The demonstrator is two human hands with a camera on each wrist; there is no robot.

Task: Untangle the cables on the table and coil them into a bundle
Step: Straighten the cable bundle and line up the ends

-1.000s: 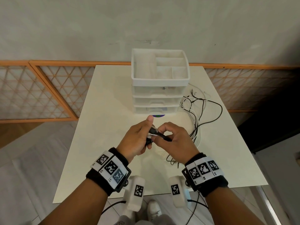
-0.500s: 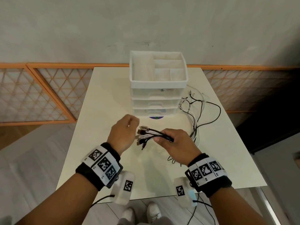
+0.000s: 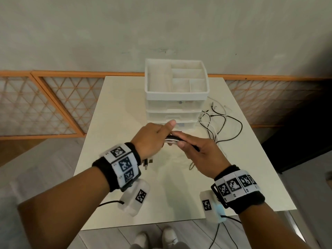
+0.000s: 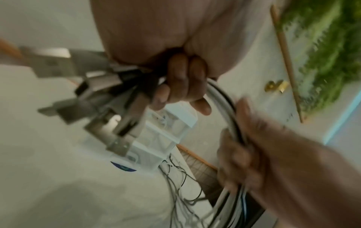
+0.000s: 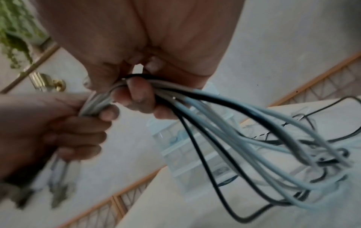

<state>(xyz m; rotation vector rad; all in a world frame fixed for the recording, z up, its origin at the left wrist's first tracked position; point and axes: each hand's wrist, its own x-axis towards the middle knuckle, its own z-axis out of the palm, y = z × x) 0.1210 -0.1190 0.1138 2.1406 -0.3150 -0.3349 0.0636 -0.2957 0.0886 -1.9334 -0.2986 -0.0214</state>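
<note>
My left hand (image 3: pixel 152 139) grips the cables (image 3: pixel 173 139) near their plugs, my right hand (image 3: pixel 197 150) closes round them just beside; with the slack sprawled toward the surface's (image 3: pixel 116 123) right edge, looping seems next.

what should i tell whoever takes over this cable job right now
Left hand: grips the cables just behind their plugs, which hang below it.
Right hand: grips the same bunch right beside the left.
Cables: black and white ends gathered side by side above the table; the rest trails in loose tangled loops on the table, right of the drawer organizer.
Done: the plug ends are collected.
Left: untangle the trailing loops and coil everything into one bundle.
</note>
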